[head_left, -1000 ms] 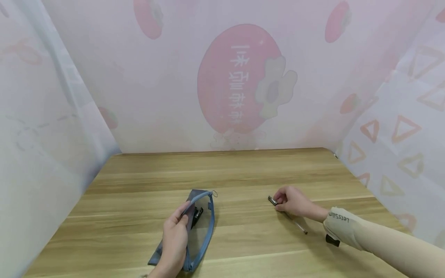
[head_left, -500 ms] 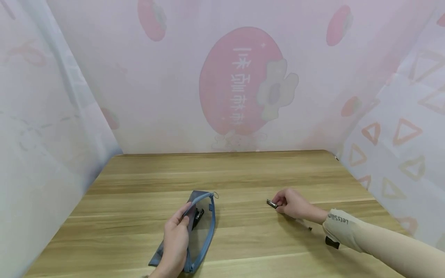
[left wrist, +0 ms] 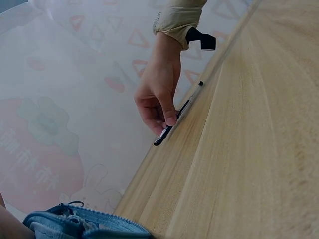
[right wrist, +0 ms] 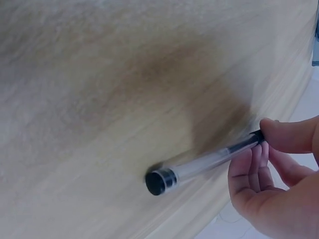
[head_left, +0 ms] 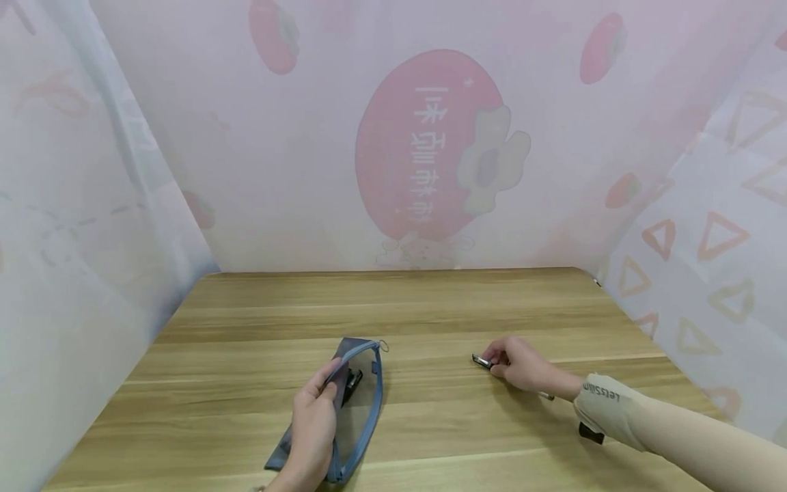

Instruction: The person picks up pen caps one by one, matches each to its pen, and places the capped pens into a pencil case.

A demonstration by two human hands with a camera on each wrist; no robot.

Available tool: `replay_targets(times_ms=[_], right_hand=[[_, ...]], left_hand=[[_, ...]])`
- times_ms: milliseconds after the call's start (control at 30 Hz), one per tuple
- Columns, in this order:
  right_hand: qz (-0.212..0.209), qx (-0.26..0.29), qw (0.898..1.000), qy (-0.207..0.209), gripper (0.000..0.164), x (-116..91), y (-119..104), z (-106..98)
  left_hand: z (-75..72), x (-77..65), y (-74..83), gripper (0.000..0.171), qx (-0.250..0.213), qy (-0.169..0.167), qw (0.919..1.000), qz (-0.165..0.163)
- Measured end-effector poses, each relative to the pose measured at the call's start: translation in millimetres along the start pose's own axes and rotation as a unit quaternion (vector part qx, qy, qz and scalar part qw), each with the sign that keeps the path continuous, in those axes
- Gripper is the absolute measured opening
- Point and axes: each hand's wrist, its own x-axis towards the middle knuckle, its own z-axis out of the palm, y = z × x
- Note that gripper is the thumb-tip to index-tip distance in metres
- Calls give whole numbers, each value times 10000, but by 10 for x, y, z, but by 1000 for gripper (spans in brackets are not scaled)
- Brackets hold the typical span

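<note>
A black-capped pen [right wrist: 204,162] with a clear barrel is pinched between the thumb and fingers of my right hand [head_left: 522,364], close over the table. Its capped end points left in the head view, and the black-tipped far end shows past the hand. My left hand [head_left: 313,424] grips one side of a blue-grey zippered pencil pouch [head_left: 369,420] whose mouth gapes. Inside the pouch lies a black object [head_left: 351,384], partly hidden by the pouch wall. In the left wrist view, the pouch's zippered edge [left wrist: 114,230] shows at the bottom.
The wood-grain table [head_left: 430,307] extends to a back wall hung with a pink strawberry-print sheet [head_left: 307,137]. Side sheets [head_left: 688,273] stand close on the left and right. A black wrist-worn piece [head_left: 591,433] hangs under the right sleeve.
The pen has turned in my right hand, so its cap end lies flatter and its far end has swung behind the hand. My left hand and the pouch stay nearly where they were.
</note>
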Motion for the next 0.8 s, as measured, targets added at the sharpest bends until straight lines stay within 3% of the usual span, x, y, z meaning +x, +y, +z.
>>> replay_targets(times_ms=[300,800], right_hand=[[79,-54,9998,160,15,-29,7,-17],[-99,-169,9993,316,15,-37,-33,30]], left_hand=[[23,9,-7,45,264,66,9996,-28],[11,27,-22,45,187,57,9998,-27]])
